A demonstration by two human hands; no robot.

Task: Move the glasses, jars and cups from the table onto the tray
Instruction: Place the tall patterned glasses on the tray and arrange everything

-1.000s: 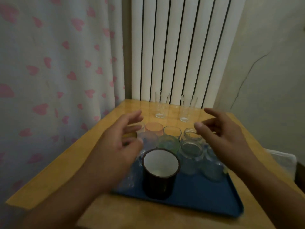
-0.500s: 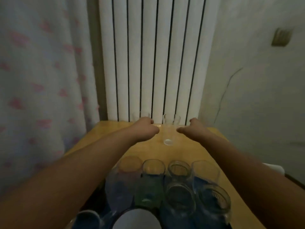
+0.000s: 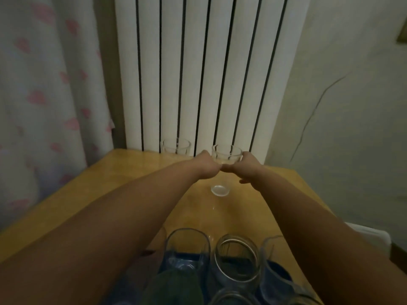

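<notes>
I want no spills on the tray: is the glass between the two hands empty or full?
Empty, it seems: the glass between the left hand and right hand looks clear down to its base.

2 bare forearms, no sleeves; hands [image 3: 209, 169] ungloved.

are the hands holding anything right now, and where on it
Both hands, left hand and right hand, grip the right clear glass around its upper wall, below the rim. The other clear glass stands untouched.
</notes>
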